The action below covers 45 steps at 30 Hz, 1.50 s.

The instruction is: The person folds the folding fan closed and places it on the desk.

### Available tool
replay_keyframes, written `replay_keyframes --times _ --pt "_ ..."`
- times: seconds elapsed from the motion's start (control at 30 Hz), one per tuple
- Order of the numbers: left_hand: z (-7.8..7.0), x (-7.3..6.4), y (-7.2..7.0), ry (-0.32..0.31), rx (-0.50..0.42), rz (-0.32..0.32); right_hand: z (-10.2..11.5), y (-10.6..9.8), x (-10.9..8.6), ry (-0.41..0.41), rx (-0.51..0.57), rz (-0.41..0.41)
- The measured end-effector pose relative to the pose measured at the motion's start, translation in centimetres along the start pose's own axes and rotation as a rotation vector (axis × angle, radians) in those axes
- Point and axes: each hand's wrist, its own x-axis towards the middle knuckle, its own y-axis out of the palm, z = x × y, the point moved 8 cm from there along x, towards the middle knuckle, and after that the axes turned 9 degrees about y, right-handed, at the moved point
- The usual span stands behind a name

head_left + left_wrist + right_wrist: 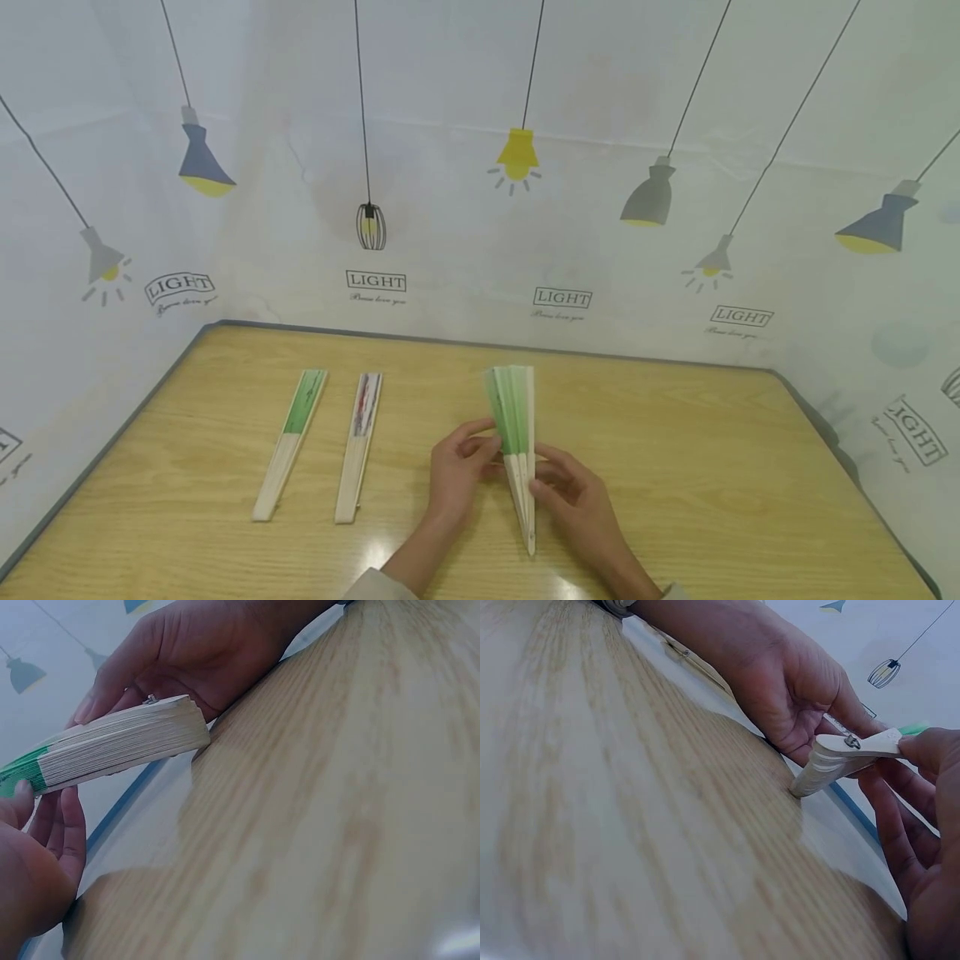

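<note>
A green folding fan (pixel 513 417), spread only slightly, is held above the table between both hands. Its pale ribs narrow to a riveted end pointing toward me. My left hand (pixel 454 475) pinches the fan's left side where green leaf meets bare ribs. On the opposite edge, my right hand (pixel 583 502) grips the outer rib with the thumb on top and fingers behind. The left wrist view shows the stacked rib edges of the fan (pixel 124 742) between the hands. A metal rivet (pixel 852 741) shows at its narrow end in the right wrist view.
Two folded fans lie on the wooden table (pixel 712 467) to the left: a green one (pixel 291 446) and one with a dark and red pattern (pixel 360 450). A white curtain (pixel 450 83) printed with lamps surrounds the table's back and sides.
</note>
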Motion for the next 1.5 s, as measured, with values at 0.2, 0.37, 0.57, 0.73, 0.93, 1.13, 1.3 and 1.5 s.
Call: replay_keyframes --times 0.2,0.37,0.57,0.73,0.93,1.13,1.3,1.5 --pt "0.0 0.0 0.2 -0.004 -0.023 0.011 0.2 0.1 -0.1 -0.030 -0.021 0.006" --pt "0.0 0.0 0.3 -0.002 -0.022 0.032 0.4 0.2 -0.1 -0.050 -0.010 0.014" --pt "0.0 -0.2 0.4 -0.005 -0.008 0.073 0.6 0.4 -0.1 -0.072 0.002 0.047" --pt "0.0 -0.2 0.5 -0.011 -0.016 0.077 0.8 0.5 -0.1 -0.100 0.011 0.071" --pt "0.3 -0.2 0.6 -0.028 -0.003 0.089 0.9 0.6 0.0 -0.122 0.027 0.077" --pt "0.2 -0.2 0.8 -0.030 0.016 0.109 0.8 0.7 0.1 -0.131 0.045 0.080" --pt "0.0 -0.3 1.0 -0.032 0.003 0.125 0.9 0.7 0.1 -0.151 0.048 0.086" --pt "-0.1 -0.4 1.2 -0.037 -0.006 0.144 1.0 0.6 0.0 -0.160 0.059 0.109"
